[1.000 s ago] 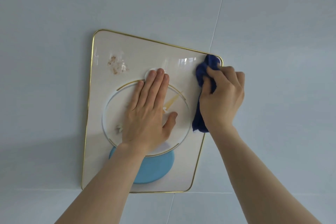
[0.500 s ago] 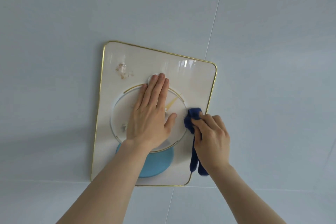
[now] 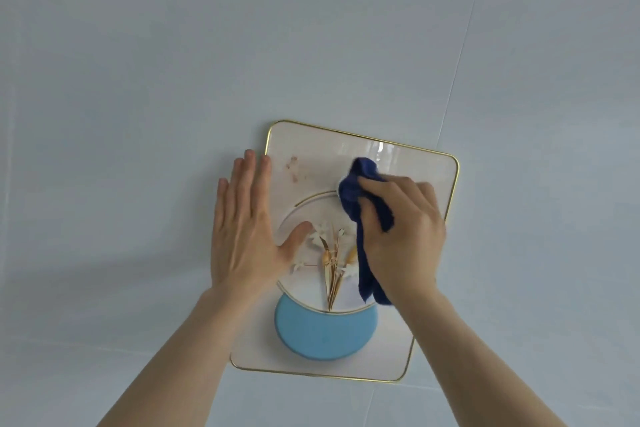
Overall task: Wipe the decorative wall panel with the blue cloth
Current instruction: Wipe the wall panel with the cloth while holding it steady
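A pale blue-grey wall (image 3: 311, 28) fills the view, crossed by thin seams (image 3: 453, 80); a soft shadow (image 3: 104, 270) is cast at left.

Single head-worn view, wide-angle. It faces the wall (image 3: 173, 62) squarely at arm's reach, tilted upward. The panel (image 3: 415, 163) sits low-centre in frame; both forearms enter from the bottom edge. No second view.

I see a glossy white rectangular wall panel (image 3: 408, 170) with a thin shiny gold metal-looking rim, catching a reflection near its top. The dark blue cloth (image 3: 360, 198) looks soft and matt. The pale blue wall (image 3: 242, 45) looks smooth, faintly satin.
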The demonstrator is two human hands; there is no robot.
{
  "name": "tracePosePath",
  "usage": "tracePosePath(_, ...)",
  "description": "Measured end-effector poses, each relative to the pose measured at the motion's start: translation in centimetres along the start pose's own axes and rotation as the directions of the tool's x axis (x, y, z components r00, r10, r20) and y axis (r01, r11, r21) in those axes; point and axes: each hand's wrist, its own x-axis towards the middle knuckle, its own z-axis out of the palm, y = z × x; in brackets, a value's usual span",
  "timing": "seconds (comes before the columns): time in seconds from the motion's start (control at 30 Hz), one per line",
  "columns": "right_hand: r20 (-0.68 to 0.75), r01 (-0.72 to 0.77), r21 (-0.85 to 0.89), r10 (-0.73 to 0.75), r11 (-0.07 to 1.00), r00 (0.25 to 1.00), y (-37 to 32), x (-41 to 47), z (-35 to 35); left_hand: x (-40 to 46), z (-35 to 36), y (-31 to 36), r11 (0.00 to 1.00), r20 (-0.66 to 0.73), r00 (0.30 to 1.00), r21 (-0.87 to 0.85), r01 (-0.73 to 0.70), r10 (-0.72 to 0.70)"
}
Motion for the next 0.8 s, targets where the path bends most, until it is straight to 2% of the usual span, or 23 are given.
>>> tracePosePath(0.1, -0.039, 0.237, -0.116, -0.242, 0.965, 0.969, -1.0, 0.9, 3.5, 0.9, 0.4, -1.5, 1.000, 0.031, 0.999, -0.007, -0.010, 0.010)
tracePosePath(0.27, 0.157, 0.390, -0.246, -0.360, 0.888, 0.920, -0.3, 1.0, 7.8, 1.1, 2.2, -2.9, 0.996, 0.083, 0.996, -0.085, -0.034, 0.041)
tracePosePath(0.57, 0.109, 0.440, -0.234, -0.426, 0.867, 0.898, 1.1, 0.7, 9.6, 1.2, 3.1, -3.8, 0.988, 0.049, 0.994, -0.124, -0.095, 0.102)
tracePosePath(0.8, -0.017, 0.231, -0.187, -0.238, 0.955, 0.971, 0.8, 0.4, 9.7, 1.3, 2.7, -3.9, 0.987, 0.069, 0.992, -0.130, -0.097, 0.106)
